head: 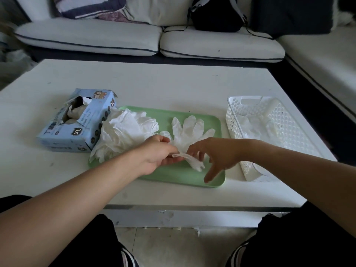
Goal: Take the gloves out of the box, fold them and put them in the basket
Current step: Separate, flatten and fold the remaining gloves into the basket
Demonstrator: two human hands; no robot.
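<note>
A white glove point(189, 132) lies spread on the green tray point(179, 175), fingers pointing away from me. My left hand point(158, 154) pinches its cuff end, which is lifted and twisted. My right hand point(215, 154) pinches the same cuff from the right, with the thumb pointing down toward the tray. A heap of crumpled white gloves point(123, 132) fills the tray's left end. The light blue glove box point(79, 120), torn open on top, lies left of the tray. The white perforated basket point(269, 135) stands to the right with pale folded gloves inside.
Everything sits on a white low table point(154, 83). A white sofa point(96, 37) with cushions and a black backpack point(215, 14) runs behind it. My knees in black trousers are below the table's near edge.
</note>
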